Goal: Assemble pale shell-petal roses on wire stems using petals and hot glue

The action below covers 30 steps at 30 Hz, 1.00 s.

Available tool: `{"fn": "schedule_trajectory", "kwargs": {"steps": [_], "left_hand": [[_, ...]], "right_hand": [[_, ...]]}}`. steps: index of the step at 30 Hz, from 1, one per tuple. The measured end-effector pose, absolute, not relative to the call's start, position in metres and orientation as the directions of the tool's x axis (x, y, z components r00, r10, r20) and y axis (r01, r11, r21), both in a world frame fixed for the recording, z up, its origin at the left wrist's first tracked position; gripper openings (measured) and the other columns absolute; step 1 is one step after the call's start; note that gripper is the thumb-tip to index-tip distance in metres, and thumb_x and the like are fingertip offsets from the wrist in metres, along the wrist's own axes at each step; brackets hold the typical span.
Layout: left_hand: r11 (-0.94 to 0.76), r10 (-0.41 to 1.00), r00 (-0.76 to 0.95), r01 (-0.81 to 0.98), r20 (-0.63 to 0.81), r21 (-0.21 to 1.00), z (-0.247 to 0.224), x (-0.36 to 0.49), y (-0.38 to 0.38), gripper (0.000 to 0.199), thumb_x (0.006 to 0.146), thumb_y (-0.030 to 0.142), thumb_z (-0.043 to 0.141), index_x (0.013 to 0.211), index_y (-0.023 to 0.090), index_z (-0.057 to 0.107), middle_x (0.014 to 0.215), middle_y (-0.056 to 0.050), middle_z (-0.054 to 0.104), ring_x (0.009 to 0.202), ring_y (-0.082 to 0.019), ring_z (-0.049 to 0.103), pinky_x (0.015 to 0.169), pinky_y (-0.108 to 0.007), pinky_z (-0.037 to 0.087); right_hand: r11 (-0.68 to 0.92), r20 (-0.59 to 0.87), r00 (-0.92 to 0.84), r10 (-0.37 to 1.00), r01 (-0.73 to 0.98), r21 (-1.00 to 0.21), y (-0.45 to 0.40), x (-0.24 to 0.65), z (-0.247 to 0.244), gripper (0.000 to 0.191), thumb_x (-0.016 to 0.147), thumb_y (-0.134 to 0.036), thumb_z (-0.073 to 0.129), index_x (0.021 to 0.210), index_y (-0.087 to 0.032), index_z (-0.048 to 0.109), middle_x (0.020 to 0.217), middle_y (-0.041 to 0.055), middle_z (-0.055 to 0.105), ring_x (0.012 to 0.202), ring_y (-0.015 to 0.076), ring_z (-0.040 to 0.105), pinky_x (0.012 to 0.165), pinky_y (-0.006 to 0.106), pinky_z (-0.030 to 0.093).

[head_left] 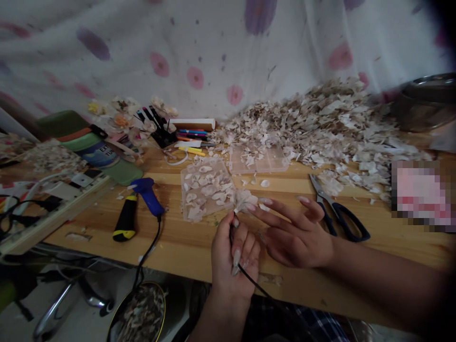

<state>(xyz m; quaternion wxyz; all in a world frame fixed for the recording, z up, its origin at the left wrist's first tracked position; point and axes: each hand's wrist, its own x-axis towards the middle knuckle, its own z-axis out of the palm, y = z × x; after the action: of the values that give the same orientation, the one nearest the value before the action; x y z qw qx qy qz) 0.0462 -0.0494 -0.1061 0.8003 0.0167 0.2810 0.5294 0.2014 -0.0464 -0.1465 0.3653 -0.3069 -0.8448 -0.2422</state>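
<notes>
My left hand (237,256) is closed round a thin dark stem, whose lower end comes out below the fingers. At the top of the stem sits a pale petalled flower (244,199). My right hand (297,232) is open beside it, fingers spread, with fingertips at the flower's right edge; whether they press on a petal I cannot tell. Just behind the flower, a clear plastic tray (184,192) holds many loose whitish petals. Dark-handled scissors (335,209) lie with blades parted beyond my right hand.
A blue glue gun (147,195) and a black-and-yellow handle (126,217) lie left. A petal heap (320,123) covers the back right. Another clear tray (258,164), pens (192,135), a green bottle (99,147) and a power strip (60,202) stand around. Below is a petal-filled bin (140,313).
</notes>
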Motion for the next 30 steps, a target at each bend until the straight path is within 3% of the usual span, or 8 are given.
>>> {"fn": "schedule_trajectory", "kwargs": {"steps": [11,18,24,30], "left_hand": [[0.446,0.874,0.359,-0.861,-0.329,0.245,-0.115,0.043,-0.053,0.051,0.099,0.021,0.024,0.06,0.013,0.056,0.03,0.008,0.031,0.022,-0.003,0.022,0.026,-0.012,0.019],[0.448,0.884,0.413,-0.883,-0.22,0.142,-0.121,0.044,-0.057,0.035,0.095,0.016,0.037,0.065,0.013,0.054,0.035,0.009,0.037,0.025,-0.002,0.03,0.029,-0.011,0.024],[0.44,0.877,0.407,-0.894,-0.254,0.085,-0.114,0.045,-0.059,0.045,0.099,0.018,0.023,0.065,0.013,0.052,0.035,0.006,0.042,0.026,-0.002,0.037,0.03,-0.012,0.026],[0.407,0.889,0.369,-0.908,-0.27,0.102,-0.115,0.049,-0.056,0.049,0.1,0.018,0.021,0.062,0.012,0.053,0.034,0.006,0.043,0.025,-0.002,0.037,0.03,-0.012,0.025]], "right_hand": [[0.67,0.755,-0.543,0.367,0.718,0.191,-0.046,0.198,-0.142,0.009,0.082,-0.02,0.056,0.089,-0.025,0.059,0.12,-0.0033,0.068,0.123,0.0191,0.053,0.114,0.043,0.007],[0.654,0.755,-0.545,0.364,0.727,0.209,-0.048,0.198,-0.141,0.008,0.085,-0.022,0.054,0.089,-0.027,0.059,0.122,-0.0024,0.067,0.12,0.0173,0.055,0.113,0.041,0.009],[0.681,0.729,-0.518,0.448,0.726,0.098,-0.052,0.199,-0.148,0.017,0.084,-0.026,0.058,0.1,-0.031,0.058,0.13,-0.0028,0.061,0.117,0.0215,0.058,0.105,0.043,0.024],[0.678,0.779,-0.504,0.372,0.721,0.142,-0.049,0.199,-0.144,0.019,0.082,-0.019,0.057,0.1,-0.024,0.058,0.126,0.003,0.065,0.125,0.0213,0.052,0.111,0.044,0.014]]}}
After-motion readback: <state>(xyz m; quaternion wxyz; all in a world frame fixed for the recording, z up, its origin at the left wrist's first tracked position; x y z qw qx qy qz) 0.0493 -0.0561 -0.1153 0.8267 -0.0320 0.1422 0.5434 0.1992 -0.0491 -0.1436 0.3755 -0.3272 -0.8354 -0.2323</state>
